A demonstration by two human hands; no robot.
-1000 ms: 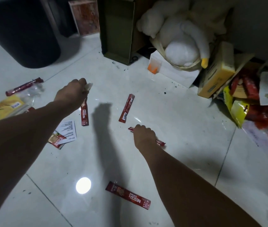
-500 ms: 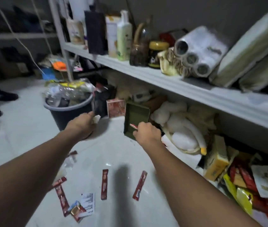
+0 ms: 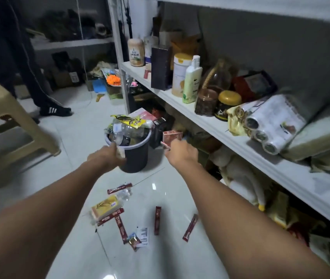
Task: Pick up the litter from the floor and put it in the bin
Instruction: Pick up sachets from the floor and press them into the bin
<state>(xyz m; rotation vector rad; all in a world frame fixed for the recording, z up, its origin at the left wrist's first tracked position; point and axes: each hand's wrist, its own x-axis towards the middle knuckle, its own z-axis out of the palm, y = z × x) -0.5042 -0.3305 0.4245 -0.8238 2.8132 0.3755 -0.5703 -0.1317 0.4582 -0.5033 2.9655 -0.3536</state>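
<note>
My left grip (image 3: 107, 157) is curled round a pale wrapper (image 3: 121, 152), right at the near rim of the dark bin (image 3: 138, 161), which stands at 12 o'clock from me. My right grip (image 3: 182, 153) pinches a red sachet (image 3: 165, 145); its end pokes out at the knuckles' 10 o'clock, just beside the bin at its 3 o'clock. The bin is heaped above its rim with clear bottles and a yellow packet (image 3: 131, 121).

On the floor (image 3: 75, 150) at the bin's 6 o'clock, between my forearms, lie loose sachets (image 3: 157, 220), a yellow tissue pack (image 3: 105, 207) and a printed slip (image 3: 143, 235).

A black box (image 3: 158, 133) and a red box (image 3: 172, 135) crowd the bin's 2 o'clock, under the white shelf (image 3: 210, 125), which carries jars and bottles. A white plush toy (image 3: 240, 176) sits beneath it at 3 o'clock. A beige stool (image 3: 9, 109) stands at 9 o'clock, and another person's black shoe (image 3: 56, 111) at 11 o'clock.
</note>
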